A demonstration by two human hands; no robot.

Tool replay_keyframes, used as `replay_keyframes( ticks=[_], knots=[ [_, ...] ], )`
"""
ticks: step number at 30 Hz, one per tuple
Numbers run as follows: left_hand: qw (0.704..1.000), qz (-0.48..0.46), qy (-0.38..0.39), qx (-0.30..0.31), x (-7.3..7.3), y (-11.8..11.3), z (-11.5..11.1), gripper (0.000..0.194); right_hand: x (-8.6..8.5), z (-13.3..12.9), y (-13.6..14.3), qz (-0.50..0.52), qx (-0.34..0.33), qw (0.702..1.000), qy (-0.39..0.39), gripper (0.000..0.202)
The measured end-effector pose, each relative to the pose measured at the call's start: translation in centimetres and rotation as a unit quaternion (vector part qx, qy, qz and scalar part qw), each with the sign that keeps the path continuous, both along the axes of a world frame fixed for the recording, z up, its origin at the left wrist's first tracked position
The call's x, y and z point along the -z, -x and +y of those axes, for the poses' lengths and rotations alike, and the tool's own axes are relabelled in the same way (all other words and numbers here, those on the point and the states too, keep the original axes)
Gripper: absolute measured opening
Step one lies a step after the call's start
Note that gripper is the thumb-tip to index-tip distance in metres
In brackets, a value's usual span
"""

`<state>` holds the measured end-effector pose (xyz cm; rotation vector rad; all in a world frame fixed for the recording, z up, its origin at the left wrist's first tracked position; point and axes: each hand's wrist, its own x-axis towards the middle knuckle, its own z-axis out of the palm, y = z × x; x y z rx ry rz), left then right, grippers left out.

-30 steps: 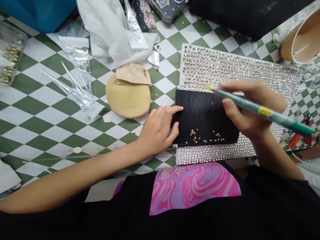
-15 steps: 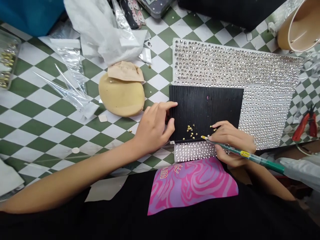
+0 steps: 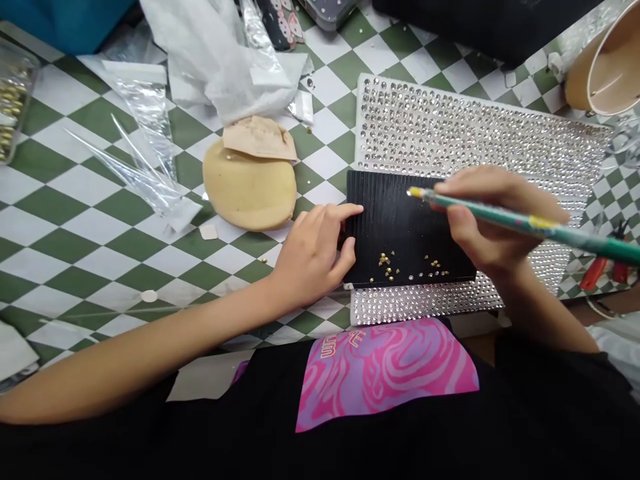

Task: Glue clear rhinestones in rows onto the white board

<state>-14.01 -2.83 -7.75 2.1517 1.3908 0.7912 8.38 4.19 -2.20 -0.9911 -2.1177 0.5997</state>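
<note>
My left hand [image 3: 320, 243] grips the left edge of a black ridged board [image 3: 390, 220], index finger on top and thumb at the side. In my right hand [image 3: 495, 220] is a green pen-shaped picker [image 3: 505, 213], pinched between thumb and fingers. Its yellow tip is raised over the board's upper part, and something small and shiny shows at the end. Several gold studs [image 3: 384, 260] lie loose on the lower board. Along the lower edge is a short row of clear rhinestones [image 3: 425, 275]. The board rests on a white sheet covered in rhinestones [image 3: 450, 127].
On the green-and-white checked table [image 3: 260, 293] lie a yellow oval pad [image 3: 250, 193], crumpled white wrapping [image 3: 220, 60] and clear plastic bags [image 3: 145, 113]. A box of gold studs [image 3: 13, 107] is far left. A tan cup [image 3: 605, 67] and red-handled pliers [image 3: 595, 272] are at right.
My right hand has lifted the picker from the board's lower edge and moved it up and away from me. My left hand keeps its hold on the board. The view has shifted slightly.
</note>
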Motion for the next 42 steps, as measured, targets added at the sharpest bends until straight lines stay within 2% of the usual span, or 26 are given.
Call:
replay_keyframes(
  ticks=[4,7,15,24,34,37,42],
  knots=[
    [1.000,-0.009,0.012,-0.001,-0.1,0.0,0.0,0.031,0.7,3.4,3.0,-0.027,-0.012,0.999,-0.033,0.018],
    [1.000,-0.015,0.021,0.001,-0.2,0.1,0.0,0.031,1.2,4.7,4.2,-0.057,-0.035,0.997,-0.035,0.011],
    [1.000,-0.016,0.020,0.002,-0.4,0.1,0.1,0.031,1.8,5.0,4.4,-0.080,-0.062,0.992,-0.070,0.009],
    [1.000,-0.018,0.023,0.004,-0.4,0.1,0.1,0.030,1.8,5.0,4.3,-0.102,-0.075,0.989,-0.069,0.009],
    [0.999,-0.020,0.027,0.005,-0.2,0.0,0.0,0.030,1.4,4.6,4.2,-0.046,-0.017,0.998,-0.039,0.008],
    [0.999,-0.018,0.031,0.006,-0.1,0.0,0.1,0.030,0.7,4.5,3.3,-0.014,0.019,0.998,-0.050,0.011],
    [1.000,-0.004,0.022,0.002,-0.3,0.0,0.1,0.030,-1.4,3.8,0.1,0.061,0.102,0.989,-0.091,0.016]
  ],
)
